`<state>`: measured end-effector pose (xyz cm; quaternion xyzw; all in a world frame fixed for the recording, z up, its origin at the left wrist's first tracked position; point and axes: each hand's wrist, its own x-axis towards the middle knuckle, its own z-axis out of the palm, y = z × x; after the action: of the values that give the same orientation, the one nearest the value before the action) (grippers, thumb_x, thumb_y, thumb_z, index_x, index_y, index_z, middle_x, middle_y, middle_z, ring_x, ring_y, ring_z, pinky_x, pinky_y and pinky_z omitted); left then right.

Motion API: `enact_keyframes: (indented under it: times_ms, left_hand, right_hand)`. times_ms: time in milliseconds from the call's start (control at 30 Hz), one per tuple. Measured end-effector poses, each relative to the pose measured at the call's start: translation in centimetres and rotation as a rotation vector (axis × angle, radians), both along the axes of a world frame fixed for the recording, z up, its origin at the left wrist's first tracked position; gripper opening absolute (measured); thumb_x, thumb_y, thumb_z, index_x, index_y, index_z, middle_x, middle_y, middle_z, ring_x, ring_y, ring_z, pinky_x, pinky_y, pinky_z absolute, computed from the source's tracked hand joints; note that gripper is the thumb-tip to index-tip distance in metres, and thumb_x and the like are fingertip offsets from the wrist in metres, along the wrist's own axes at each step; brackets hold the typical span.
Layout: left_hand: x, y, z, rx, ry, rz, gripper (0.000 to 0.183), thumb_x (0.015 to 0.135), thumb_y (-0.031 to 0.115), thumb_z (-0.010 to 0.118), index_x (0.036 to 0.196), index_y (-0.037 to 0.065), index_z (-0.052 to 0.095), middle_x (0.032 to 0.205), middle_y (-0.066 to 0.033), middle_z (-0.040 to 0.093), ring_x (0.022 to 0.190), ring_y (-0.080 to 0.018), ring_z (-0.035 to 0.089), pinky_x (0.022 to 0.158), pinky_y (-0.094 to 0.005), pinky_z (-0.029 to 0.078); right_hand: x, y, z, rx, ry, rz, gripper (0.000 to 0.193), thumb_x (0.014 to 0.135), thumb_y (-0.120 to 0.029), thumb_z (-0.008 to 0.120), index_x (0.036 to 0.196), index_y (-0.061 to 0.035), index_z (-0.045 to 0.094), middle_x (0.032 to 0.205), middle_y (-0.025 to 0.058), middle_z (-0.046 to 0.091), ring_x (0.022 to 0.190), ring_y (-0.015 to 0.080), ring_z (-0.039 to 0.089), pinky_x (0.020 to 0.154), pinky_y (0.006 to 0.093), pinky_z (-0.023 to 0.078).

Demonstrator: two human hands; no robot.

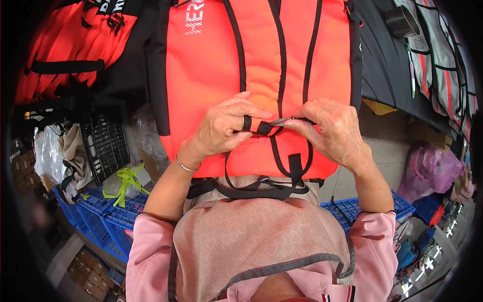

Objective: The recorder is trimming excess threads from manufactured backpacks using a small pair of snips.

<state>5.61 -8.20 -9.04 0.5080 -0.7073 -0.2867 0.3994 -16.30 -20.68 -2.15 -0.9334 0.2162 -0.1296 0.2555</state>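
Observation:
An orange bag (211, 60) with black edging and black sides lies in front of me, its shoulder straps (264, 65) running down the middle. My left hand (224, 123) pinches a short orange and black strap end (259, 126) above the bag's near part. My right hand (332, 128) is closed on a small tool with narrow grey metal blades (279, 122), which looks like thread snips. Its blades point left and meet the strap end; my fingers hide most of its handle. Black webbing (251, 190) loops along the bag's near edge, against my body.
Orange pieces with black bands (75, 55) are stacked at the far left. Grey pieces with red stripes (443, 75) and a dark cup-like holder (402, 22) lie at the far right. Blue crates (105, 214) stand on both sides, and a purple plastic bag (430, 171) is on the right.

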Motion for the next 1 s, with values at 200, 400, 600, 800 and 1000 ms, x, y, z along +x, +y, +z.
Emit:
enact_keyframes:
  times_ms: [200,400,600,800,1000]
  left_hand:
    - [-0.1,0.0,-0.2,0.023,0.027,0.02,0.033,0.064,-0.001,0.072,0.093,0.013,0.078,0.106,-0.0014,0.073,0.1,-0.0228,0.068,0.106,-0.0528,0.044]
    - [-0.2,-0.1,-0.1,0.042,0.044,0.033,0.031,0.067,0.0,0.074,0.093,0.016,0.079,0.106,0.0005,0.073,0.101,-0.0207,0.068,0.106,-0.0522,0.044]
    - [-0.3,-0.1,-0.1,0.055,0.064,0.044,0.03,0.067,0.0,0.075,0.093,0.016,0.079,0.106,0.0004,0.073,0.101,-0.0207,0.068,0.106,-0.0526,0.043]
    - [-0.1,-0.2,-0.2,0.047,0.051,0.026,0.032,0.068,0.0,0.074,0.096,0.016,0.078,0.108,-0.0004,0.072,0.103,-0.0203,0.067,0.107,-0.051,0.043]
    - [-0.3,-0.1,0.1,0.091,0.105,0.075,0.032,0.071,0.003,0.075,0.1,0.016,0.077,0.107,-0.0019,0.073,0.102,-0.0206,0.068,0.107,-0.0489,0.043]
  right_hand:
    - [0.2,-0.5,-0.7,0.052,0.007,0.014,0.024,0.081,-0.024,0.075,0.075,-0.0042,0.063,0.066,0.0101,0.062,0.06,0.0275,0.062,0.051,0.0373,0.047]
    - [0.1,-0.8,-0.9,0.524,0.069,-0.143,0.016,0.086,-0.014,0.074,0.085,0.0009,0.068,0.073,0.0083,0.068,0.066,0.0123,0.063,0.059,0.0279,0.05]
    - [-0.2,-0.9,-0.6,0.565,0.002,-0.194,0.015,0.086,-0.013,0.074,0.087,0.0011,0.069,0.074,0.0061,0.069,0.068,0.0096,0.063,0.061,0.0273,0.051]
    - [-0.3,-0.6,-1.2,0.321,0.087,-0.075,0.016,0.086,-0.013,0.074,0.087,0.002,0.069,0.073,0.0065,0.068,0.069,0.0097,0.064,0.062,0.0269,0.052]
    - [-0.2,-0.6,-1.4,0.678,-0.068,-0.282,0.022,0.082,-0.019,0.077,0.094,-0.003,0.068,0.077,0.0111,0.067,0.07,0.0186,0.067,0.066,0.0318,0.054]
